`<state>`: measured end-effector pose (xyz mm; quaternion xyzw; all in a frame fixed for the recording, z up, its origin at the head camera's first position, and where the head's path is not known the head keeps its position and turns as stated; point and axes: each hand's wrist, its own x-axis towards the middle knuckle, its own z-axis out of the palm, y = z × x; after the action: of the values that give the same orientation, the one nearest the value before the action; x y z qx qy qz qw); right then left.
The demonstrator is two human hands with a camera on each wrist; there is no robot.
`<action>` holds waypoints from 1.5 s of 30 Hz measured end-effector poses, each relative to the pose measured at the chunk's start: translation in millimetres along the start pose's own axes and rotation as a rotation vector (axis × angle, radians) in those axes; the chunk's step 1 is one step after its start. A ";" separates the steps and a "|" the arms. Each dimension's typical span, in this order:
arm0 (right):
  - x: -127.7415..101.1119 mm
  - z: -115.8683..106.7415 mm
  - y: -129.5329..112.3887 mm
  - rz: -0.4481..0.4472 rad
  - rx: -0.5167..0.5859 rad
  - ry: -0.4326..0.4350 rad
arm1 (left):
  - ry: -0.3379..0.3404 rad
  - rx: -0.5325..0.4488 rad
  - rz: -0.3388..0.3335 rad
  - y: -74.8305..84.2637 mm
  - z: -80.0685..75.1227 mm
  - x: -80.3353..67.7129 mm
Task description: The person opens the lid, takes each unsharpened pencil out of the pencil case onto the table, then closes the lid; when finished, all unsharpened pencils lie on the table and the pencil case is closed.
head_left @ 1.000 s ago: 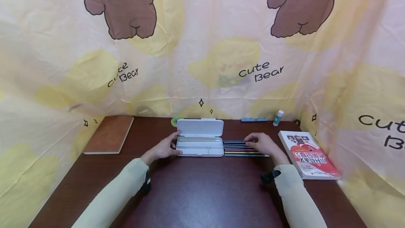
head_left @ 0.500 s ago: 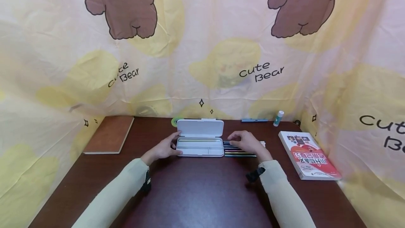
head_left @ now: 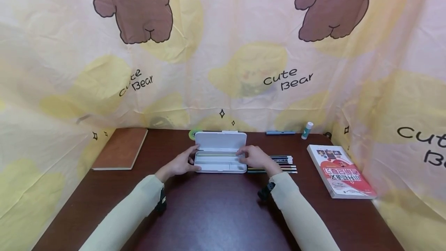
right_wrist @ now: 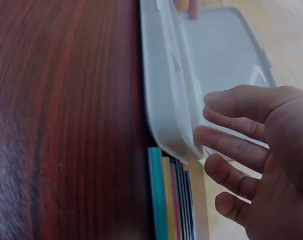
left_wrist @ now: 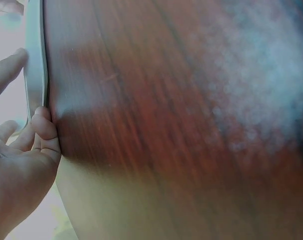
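Observation:
An open white pencil case (head_left: 220, 162) lies mid-table with its lid (head_left: 220, 140) tipped back, and a pencil lies in its rear slot. My left hand (head_left: 181, 162) grips the case's left end (left_wrist: 35, 75), thumb behind and curled fingers (left_wrist: 44, 131) in front. My right hand (head_left: 254, 158) hovers over the case's right end (right_wrist: 174, 125), loosely curved fingers (right_wrist: 226, 142) at the rim. A pale pencil (right_wrist: 200, 200) runs under those fingers; whether they hold it is hidden. Several coloured pencils (head_left: 278, 165) lie in a row just right of the case.
A brown notebook (head_left: 120, 148) lies at the back left. A red-and-white book (head_left: 339, 171) lies at the right. A blue pen (head_left: 280, 132), a glue stick (head_left: 306, 130) and a green tape roll (head_left: 192, 133) sit along the back edge. Printed curtains wall three sides.
My right hand has moved left from the row of pencils to the right end of the case. The left hand and the case have stayed put.

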<state>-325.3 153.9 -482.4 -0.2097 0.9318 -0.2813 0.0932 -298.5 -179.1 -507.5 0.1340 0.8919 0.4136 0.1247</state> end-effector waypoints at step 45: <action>12.2 10.3 -7.3 0.049 -0.039 -0.047 | -0.006 -0.007 -0.004 -0.2 -1.4 1.3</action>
<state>-330.7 138.0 -487.4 -0.1950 0.9395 -0.2557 0.1178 -300.2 -179.8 -506.9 0.1330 0.8903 0.4161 0.1285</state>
